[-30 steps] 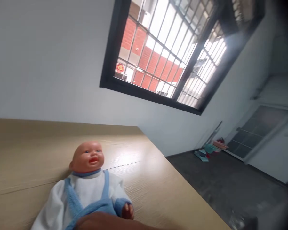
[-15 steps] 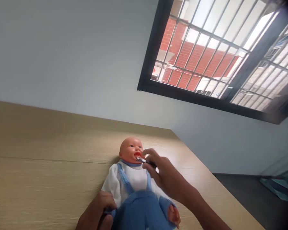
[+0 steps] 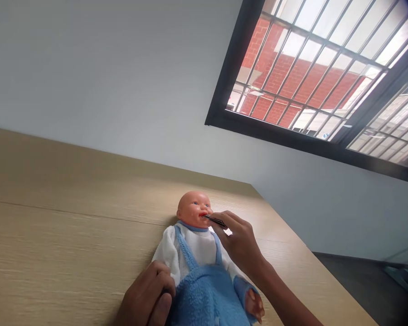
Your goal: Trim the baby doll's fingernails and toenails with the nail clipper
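A baby doll [image 3: 204, 246] lies on its back on the wooden table, in a white top and fuzzy blue overalls. My right hand [image 3: 236, 235] pinches the dark handle of a toothbrush [image 3: 215, 221], whose head is at the doll's open red mouth [image 3: 203, 214]; the bristles are hidden now. At the doll's other side, my left hand [image 3: 149, 294] is closed around the doll's arm [image 3: 166, 256] near the cuff. The doll's hand on that side is covered by my fingers. Its other hand [image 3: 254, 304] rests below my right forearm.
The light wood table [image 3: 71, 244] has a seam across it, and its right edge runs diagonally down. Behind it stands a grey wall [image 3: 105, 77] with a dark-framed barred window [image 3: 302, 77]. Dark floor [image 3: 360, 280] shows at the right.
The toothbrush head has gone from the doll's lower lip up to its mouth, so its white tip no longer shows. My view has shifted, so the window sits further right.
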A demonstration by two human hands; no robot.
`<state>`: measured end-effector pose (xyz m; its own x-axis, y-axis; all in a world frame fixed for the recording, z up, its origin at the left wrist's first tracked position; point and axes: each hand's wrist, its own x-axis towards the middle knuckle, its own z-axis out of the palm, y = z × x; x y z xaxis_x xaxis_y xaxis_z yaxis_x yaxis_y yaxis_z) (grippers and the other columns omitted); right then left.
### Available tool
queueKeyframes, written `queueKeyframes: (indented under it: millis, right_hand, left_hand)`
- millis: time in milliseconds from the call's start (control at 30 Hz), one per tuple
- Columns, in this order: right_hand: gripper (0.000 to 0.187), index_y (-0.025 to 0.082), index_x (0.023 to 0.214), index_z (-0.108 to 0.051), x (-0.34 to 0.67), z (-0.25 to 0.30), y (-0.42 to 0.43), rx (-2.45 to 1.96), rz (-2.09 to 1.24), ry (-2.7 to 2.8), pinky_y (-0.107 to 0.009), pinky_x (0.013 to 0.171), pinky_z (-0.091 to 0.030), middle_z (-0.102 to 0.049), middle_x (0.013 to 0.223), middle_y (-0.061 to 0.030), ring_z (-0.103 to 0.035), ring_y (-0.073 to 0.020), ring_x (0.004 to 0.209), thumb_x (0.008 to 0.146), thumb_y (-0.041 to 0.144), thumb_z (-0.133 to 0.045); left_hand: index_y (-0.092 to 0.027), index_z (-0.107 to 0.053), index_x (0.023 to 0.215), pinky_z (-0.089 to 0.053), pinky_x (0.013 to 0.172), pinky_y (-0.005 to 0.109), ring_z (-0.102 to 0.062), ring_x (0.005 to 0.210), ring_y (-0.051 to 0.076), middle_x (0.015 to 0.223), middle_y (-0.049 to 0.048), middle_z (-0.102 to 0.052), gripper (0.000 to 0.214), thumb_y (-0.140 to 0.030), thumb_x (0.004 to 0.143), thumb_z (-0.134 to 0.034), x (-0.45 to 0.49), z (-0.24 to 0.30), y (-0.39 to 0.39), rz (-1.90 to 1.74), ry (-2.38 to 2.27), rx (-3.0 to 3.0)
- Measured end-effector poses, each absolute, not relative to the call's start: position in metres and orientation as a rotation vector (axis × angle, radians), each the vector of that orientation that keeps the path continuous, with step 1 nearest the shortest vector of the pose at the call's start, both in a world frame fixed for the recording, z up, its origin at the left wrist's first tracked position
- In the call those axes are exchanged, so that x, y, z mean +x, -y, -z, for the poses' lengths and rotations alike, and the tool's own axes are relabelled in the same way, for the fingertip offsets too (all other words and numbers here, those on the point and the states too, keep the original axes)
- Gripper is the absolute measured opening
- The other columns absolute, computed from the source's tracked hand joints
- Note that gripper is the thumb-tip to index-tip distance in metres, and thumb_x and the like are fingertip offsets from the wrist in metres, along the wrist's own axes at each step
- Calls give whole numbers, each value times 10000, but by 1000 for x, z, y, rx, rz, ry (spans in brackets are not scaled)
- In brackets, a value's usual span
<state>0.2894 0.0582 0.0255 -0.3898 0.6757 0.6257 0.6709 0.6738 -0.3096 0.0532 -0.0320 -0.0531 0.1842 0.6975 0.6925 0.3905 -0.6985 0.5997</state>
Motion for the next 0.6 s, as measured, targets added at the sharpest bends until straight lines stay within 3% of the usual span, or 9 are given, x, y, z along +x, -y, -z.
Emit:
queueKeyframes:
  millis: [267,467,600]
  right_hand:
    - [147,231,1090,-707,281,-15,-59,-1012,26,2099,-296,719,-600,-745,943,-38,-722,-167,831,997,199,-597]
    - [236,209,1212,-659,285,-13,-58,-918,91,2206,-369,840,-629,-737,1114,-91,-725,-208,1014,1011,160,-546]
    - [243,171,1228,-641,287,-16,-57,-888,139,2304,-379,819,-624,-726,1123,-110,-717,-222,994,1001,152,-556]
  left_hand:
    - [-204,-581,808,-538,687,194,-639,702,132,776,10,-630,363,-327,1078,-372,54,51,30,-1503,-1027,2154]
    - [-205,-571,816,-530,702,194,-633,712,130,785,5,-627,334,-301,1072,-378,55,52,32,-1494,-1031,2140]
    - [-206,-571,831,-526,721,190,-637,734,124,802,2,-627,317,-289,1070,-381,53,52,34,-1472,-1033,2145]
